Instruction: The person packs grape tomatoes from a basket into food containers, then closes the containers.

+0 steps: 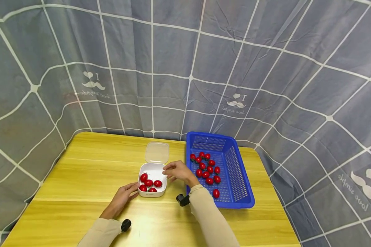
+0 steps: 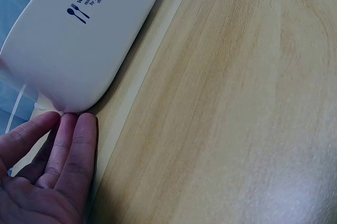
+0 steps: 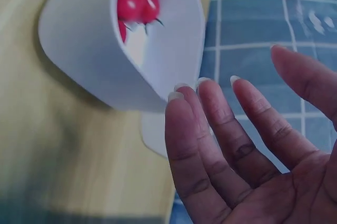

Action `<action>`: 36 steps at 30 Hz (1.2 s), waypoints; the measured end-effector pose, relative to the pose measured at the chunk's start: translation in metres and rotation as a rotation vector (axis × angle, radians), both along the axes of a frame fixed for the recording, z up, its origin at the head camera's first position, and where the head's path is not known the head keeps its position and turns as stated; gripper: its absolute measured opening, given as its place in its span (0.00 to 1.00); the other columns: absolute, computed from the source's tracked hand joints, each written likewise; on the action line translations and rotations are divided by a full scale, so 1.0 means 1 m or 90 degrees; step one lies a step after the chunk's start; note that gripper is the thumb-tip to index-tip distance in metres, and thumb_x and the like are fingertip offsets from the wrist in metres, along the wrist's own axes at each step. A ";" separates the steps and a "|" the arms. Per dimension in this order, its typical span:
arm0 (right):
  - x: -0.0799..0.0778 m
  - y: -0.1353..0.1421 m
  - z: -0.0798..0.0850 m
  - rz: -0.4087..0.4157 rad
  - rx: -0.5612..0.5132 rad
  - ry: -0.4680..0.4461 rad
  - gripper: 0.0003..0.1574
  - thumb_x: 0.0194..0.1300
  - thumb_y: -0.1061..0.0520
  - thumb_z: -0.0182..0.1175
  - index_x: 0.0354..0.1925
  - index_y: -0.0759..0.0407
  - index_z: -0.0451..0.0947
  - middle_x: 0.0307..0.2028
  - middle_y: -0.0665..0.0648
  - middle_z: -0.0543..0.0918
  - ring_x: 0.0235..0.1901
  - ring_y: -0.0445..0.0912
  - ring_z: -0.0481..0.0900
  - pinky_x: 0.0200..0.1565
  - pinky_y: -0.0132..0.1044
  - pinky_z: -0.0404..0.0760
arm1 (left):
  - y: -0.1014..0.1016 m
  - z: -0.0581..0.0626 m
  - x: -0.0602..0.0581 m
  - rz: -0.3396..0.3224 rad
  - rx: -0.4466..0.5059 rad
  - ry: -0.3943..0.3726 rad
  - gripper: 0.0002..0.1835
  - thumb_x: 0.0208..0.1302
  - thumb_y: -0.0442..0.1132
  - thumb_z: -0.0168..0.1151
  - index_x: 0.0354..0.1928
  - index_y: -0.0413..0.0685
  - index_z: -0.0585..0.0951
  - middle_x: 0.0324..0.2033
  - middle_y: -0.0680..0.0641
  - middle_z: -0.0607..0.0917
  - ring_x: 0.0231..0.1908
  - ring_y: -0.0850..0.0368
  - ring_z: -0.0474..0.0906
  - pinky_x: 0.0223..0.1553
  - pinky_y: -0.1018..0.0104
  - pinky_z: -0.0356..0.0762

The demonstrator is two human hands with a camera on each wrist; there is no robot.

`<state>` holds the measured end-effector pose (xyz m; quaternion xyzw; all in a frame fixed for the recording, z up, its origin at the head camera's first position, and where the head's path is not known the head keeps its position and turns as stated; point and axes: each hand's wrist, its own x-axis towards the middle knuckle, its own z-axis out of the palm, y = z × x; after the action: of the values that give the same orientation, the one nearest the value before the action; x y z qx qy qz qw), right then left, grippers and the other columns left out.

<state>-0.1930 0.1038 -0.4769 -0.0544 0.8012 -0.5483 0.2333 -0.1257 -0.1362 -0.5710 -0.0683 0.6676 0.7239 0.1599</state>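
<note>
A square white plastic box (image 1: 152, 194) sits on the table with several cherry tomatoes (image 1: 148, 183) lying toward its left and front. My left hand (image 1: 121, 199) rests its fingertips against the box's left side. In the left wrist view these fingers (image 2: 79, 145) are fairly straight and meet a corner of the white box (image 2: 79, 50), which carries printed text. Over the box's right rim is my right hand (image 1: 178, 171). The right wrist view shows that hand (image 3: 247, 161) with fingers spread and nothing in them, fingertips close to the rim of the box (image 3: 79, 45).
Right of the box, a blue plastic basket (image 1: 239, 168) holds many more tomatoes (image 1: 209, 169), mostly at its left. A translucent square lid (image 1: 157, 153) lies just behind the box. Grey checked cloth (image 1: 170, 61) hangs behind the wooden table (image 1: 92, 171) and along its sides.
</note>
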 end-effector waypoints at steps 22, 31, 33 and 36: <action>-0.015 0.105 0.014 0.044 -0.100 -0.062 0.20 0.71 0.63 0.52 0.55 0.77 0.72 0.46 0.69 0.82 0.44 0.59 0.83 0.46 0.50 0.86 | -0.001 -0.001 0.001 -0.017 -0.010 0.000 0.33 0.74 0.46 0.51 0.66 0.23 0.60 0.66 0.26 0.61 0.67 0.36 0.58 0.64 0.56 0.70; -0.015 0.143 0.005 0.050 -0.036 -0.101 0.20 0.69 0.67 0.53 0.55 0.80 0.71 0.52 0.76 0.78 0.51 0.65 0.78 0.50 0.51 0.84 | -0.001 0.000 0.001 -0.012 -0.012 -0.002 0.32 0.74 0.46 0.51 0.66 0.23 0.61 0.66 0.27 0.62 0.67 0.36 0.59 0.63 0.56 0.70; -0.015 0.151 0.003 0.060 -0.027 -0.114 0.20 0.67 0.69 0.53 0.55 0.80 0.71 0.52 0.75 0.78 0.52 0.67 0.77 0.52 0.53 0.82 | -0.001 0.001 0.001 -0.011 -0.011 -0.003 0.32 0.74 0.46 0.51 0.65 0.23 0.61 0.66 0.27 0.62 0.67 0.37 0.59 0.63 0.56 0.70; -0.014 0.162 0.000 0.081 -0.014 -0.128 0.20 0.66 0.72 0.52 0.55 0.81 0.71 0.52 0.76 0.77 0.50 0.65 0.79 0.55 0.56 0.79 | -0.001 0.001 0.001 -0.013 -0.011 -0.004 0.32 0.74 0.46 0.51 0.65 0.23 0.61 0.66 0.27 0.63 0.67 0.37 0.59 0.63 0.57 0.71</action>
<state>-0.2074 0.2659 -0.4773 -0.0526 0.7625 -0.5440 0.3462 -0.1245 -0.1369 -0.5701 -0.0650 0.6738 0.7163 0.1691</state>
